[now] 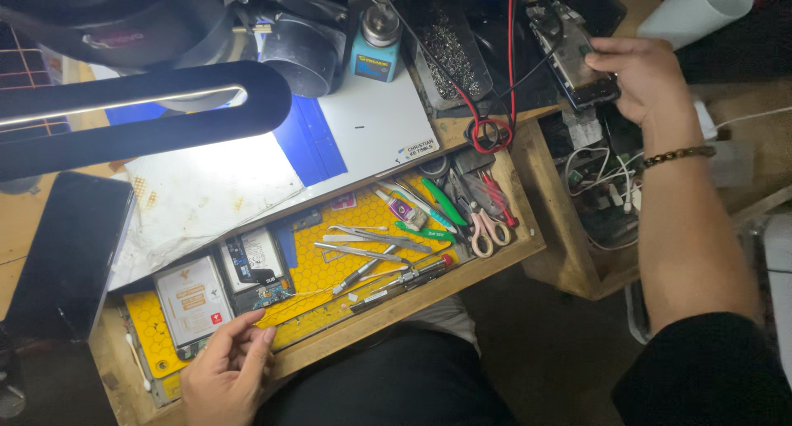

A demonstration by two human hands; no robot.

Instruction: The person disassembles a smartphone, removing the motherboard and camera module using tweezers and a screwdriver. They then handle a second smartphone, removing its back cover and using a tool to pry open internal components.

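1. The desk point(375, 121) fills the upper left and middle of the frame, with a white and blue work mat on it; a black lamp arm point(140, 117) crosses the upper left
2. The open wooden drawer point(462, 282) runs from lower left to centre, lined with a yellow honeycomb mat and holding tweezers point(371, 238), scissors point(483, 224), screwdrivers and a white battery pack point(194, 298)
3. The right hand point(639, 75), upper right, rests on an opened phone point(573, 55); its fingers are curled over the phone's right edge, pinching it lightly. A red wire point(495, 104) runs towards the phone
4. The left hand point(227, 368), lower left, lies at the drawer's front rim with fingers loosely spread, the tips touching the edge just beside the battery pack, holding nothing
5. To handle this well, I judge the phone should be held by its edges only, clear of the exposed board, and kept steady against the wire's pull
6. The phone looks dark and slim, its back off, with metal shields and small parts showing inside
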